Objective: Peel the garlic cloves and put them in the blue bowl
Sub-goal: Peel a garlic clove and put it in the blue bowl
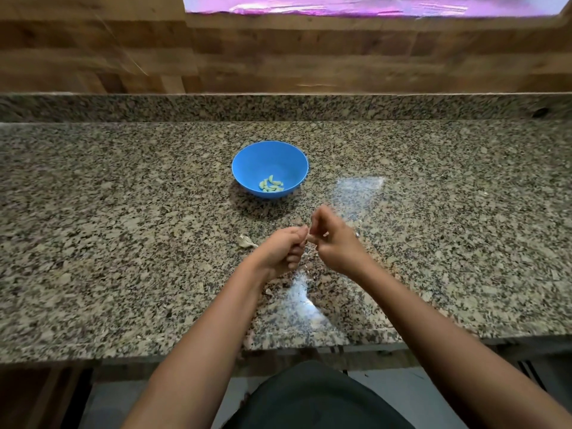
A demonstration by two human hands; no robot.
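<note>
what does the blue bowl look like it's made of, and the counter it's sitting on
The blue bowl looks like plastic: uniform matte colour, thin rim, no glaze shine. The counter looks like polished granite: speckled grey, black and tan grain with glossy light reflections, though a granite-look surface can't be ruled out.

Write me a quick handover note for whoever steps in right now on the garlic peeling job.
Left hand: closed, fingertips meeting the right hand's; a clove is probably pinched between them, but it is hidden.
Right hand: closed, picking at the same spot.
Blue bowl: on the granite counter, beyond the hands, holding a few peeled cloves.
A piece of garlic skin lies left of the left hand.
Left: finish this clove, drop it in the bowl. No other unpeeled cloves are visible.
</note>
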